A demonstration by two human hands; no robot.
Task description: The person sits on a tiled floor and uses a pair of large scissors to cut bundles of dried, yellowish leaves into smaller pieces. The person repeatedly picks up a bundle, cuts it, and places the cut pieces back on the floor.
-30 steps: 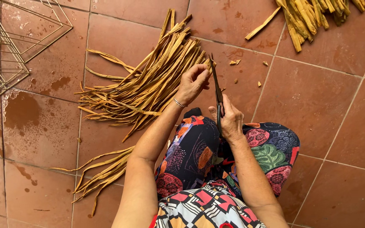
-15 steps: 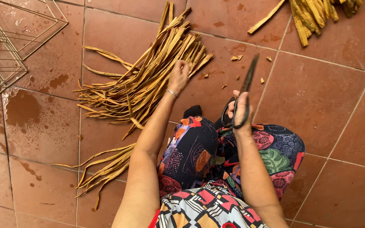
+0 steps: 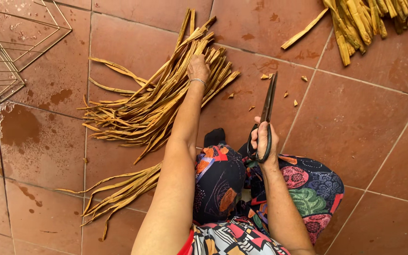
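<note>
Reaching forward, the left hand (image 3: 198, 68) has been moved away from the lap since a second ago and is now laid on the big pile of dried leaf strips (image 3: 161, 97) spread over the tiled floor (image 3: 355, 123); the fingers are pressed onto the upper ends of the strips, but whether any are actually gripped cannot be told. The right hand (image 3: 262, 141) has been drawn back and is clenched around the handles of the scissors (image 3: 266, 111), whose blades are held nearly closed and pointed away from the body. Cutting seems to have been paused so that fresh strips can be gathered. The pile lies under and to the left of the left hand, well apart from the scissors. Small cut scraps (image 3: 265, 76) are scattered just beyond the blade tips, and a smaller bundle (image 3: 119, 193) lies beside the left arm.
</note>
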